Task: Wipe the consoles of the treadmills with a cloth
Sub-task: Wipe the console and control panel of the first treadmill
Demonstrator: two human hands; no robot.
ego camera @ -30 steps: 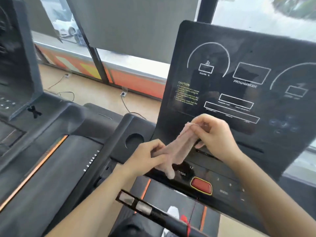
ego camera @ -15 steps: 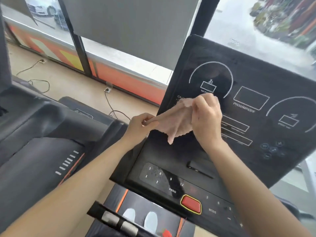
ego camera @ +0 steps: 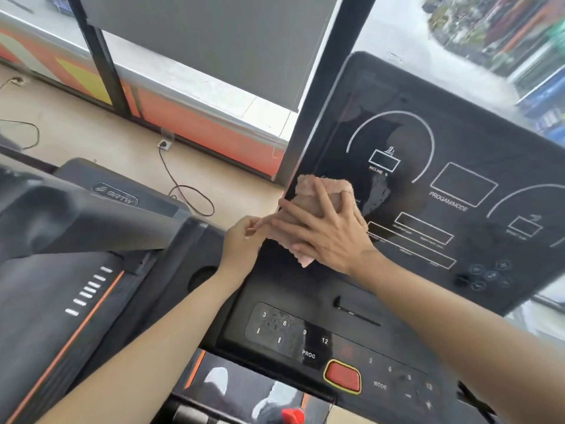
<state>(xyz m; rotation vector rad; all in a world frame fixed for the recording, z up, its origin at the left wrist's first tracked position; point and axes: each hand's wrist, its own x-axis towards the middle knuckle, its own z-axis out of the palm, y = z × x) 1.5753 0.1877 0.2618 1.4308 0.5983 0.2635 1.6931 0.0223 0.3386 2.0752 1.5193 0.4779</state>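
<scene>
A black treadmill console [ego camera: 452, 185] with white dial outlines fills the right of the view. A pale pink cloth [ego camera: 328, 191] lies flat against its left side. My right hand [ego camera: 321, 231] is spread over the cloth, palm down, pressing it to the panel. My left hand [ego camera: 244, 240] sits just left of it at the console's edge, fingers pinched at the cloth's left corner. Below the hands is the lower button panel [ego camera: 293, 335] with numbers and a red stop button [ego camera: 342, 376].
A second treadmill [ego camera: 91, 240] stands close on the left, with an orange stripe. Cables [ego camera: 183, 191] trail across the tan floor to sockets by the window frame [ego camera: 324, 96]. White shoes [ego camera: 275, 396] show on the belt below.
Both hands rose from the lower panel to the upright display. The cloth, first stretched between the hands, is now flattened on the console under my right palm.
</scene>
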